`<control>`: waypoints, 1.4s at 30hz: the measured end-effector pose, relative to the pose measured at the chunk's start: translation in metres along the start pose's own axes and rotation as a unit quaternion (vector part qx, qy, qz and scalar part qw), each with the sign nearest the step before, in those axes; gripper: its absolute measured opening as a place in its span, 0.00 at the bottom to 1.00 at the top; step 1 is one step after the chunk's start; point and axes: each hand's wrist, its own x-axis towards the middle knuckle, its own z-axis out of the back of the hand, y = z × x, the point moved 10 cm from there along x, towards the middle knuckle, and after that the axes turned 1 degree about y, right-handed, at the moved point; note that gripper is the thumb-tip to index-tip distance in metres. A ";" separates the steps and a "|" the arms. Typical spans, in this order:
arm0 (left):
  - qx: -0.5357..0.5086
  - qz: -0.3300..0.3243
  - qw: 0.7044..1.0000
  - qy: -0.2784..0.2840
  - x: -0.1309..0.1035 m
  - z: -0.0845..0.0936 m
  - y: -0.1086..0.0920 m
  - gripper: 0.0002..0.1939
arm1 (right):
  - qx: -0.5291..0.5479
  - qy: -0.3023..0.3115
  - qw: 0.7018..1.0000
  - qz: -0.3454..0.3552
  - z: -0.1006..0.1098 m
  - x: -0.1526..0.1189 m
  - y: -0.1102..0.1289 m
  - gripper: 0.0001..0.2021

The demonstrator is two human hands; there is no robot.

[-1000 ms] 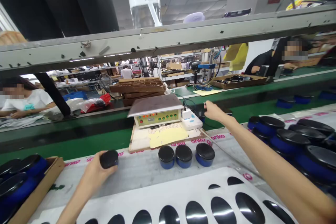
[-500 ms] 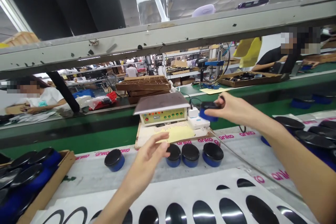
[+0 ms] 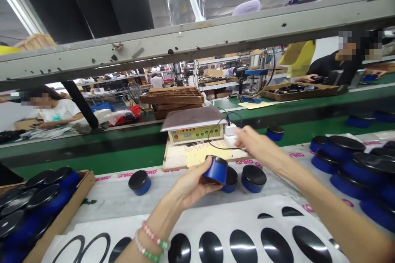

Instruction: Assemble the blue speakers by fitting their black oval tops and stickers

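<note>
A: Why hold the blue case (image 3: 215, 171) like that, at the control box's (image 3: 197, 131) 5 o'clock?
B: The left hand (image 3: 193, 187) curls closed round its side, probably sparing the black top. The right hand (image 3: 254, 144), at 2 o'clock, has bent fingers; blur hides any grip.
A: Which way does it face?
B: Top tips towards 1 o'clock; being round, no clear long axis.

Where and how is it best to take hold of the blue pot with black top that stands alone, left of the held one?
I would grip the pot by its blue side, thumb and fingers opposite, from above: it looks round, stands upright, and bare grey covering surrounds it. The black top shows no knob.
</note>
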 end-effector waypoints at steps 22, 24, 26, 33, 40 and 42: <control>0.073 -0.177 0.980 -0.054 -0.061 -0.004 -0.045 0.26 | -0.186 0.040 0.942 0.278 -0.041 -0.091 0.094 0.14; 0.149 -0.226 0.959 -0.086 -0.067 -0.002 -0.054 0.27 | -0.192 0.035 0.942 0.273 -0.040 -0.089 0.091 0.14; 0.220 -0.261 0.933 -0.118 -0.073 -0.001 -0.058 0.30 | -0.217 0.020 0.936 0.278 -0.039 -0.089 0.089 0.15; 0.405 -0.387 0.812 -0.165 -0.095 -0.005 -0.071 0.33 | -0.187 0.017 0.938 0.291 -0.041 -0.084 0.086 0.14; 0.623 -0.597 0.497 -0.093 -0.136 -0.066 -0.083 0.28 | -0.021 0.118 0.954 0.274 -0.065 -0.064 0.075 0.08; 0.627 -0.607 0.481 -0.082 -0.139 -0.069 -0.081 0.21 | -0.013 0.120 0.953 0.279 -0.066 -0.064 0.074 0.08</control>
